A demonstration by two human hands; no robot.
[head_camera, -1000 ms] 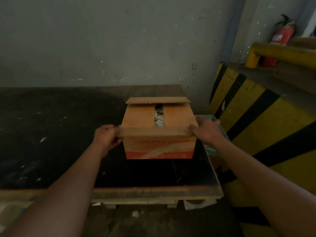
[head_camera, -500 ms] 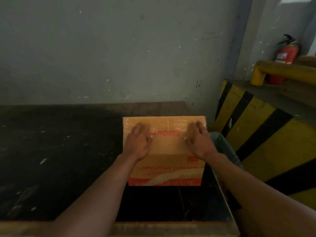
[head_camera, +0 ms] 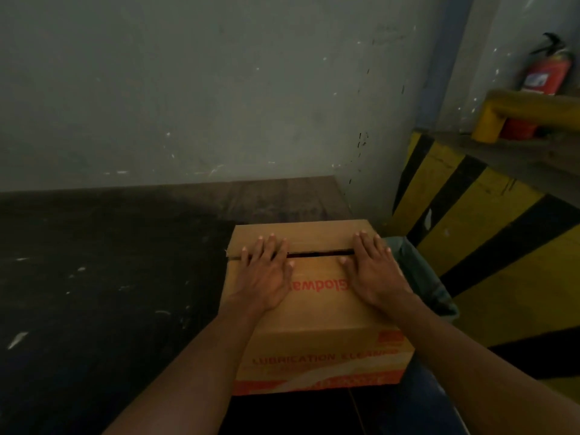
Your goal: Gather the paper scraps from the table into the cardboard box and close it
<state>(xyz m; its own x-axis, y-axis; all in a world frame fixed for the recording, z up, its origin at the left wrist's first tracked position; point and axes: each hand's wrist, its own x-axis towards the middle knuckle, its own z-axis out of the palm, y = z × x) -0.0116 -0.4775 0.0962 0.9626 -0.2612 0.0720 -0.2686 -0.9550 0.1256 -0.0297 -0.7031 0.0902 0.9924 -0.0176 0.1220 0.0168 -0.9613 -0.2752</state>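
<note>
Two hands: both lie flat on top of the cardboard box (head_camera: 317, 312).
Left hand (head_camera: 266, 274): fingers spread wide, pressing the near flap, tips across the dark slit.
Right hand (head_camera: 375, 271): same, palm down, fingers wide.
Box place: right side of the dark table (head_camera: 94, 293), flaps almost shut.

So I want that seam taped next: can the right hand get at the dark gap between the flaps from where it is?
Probably yes: the right hand lies flat on the cardboard box with its fingertips across the gap, nothing between them.
</note>
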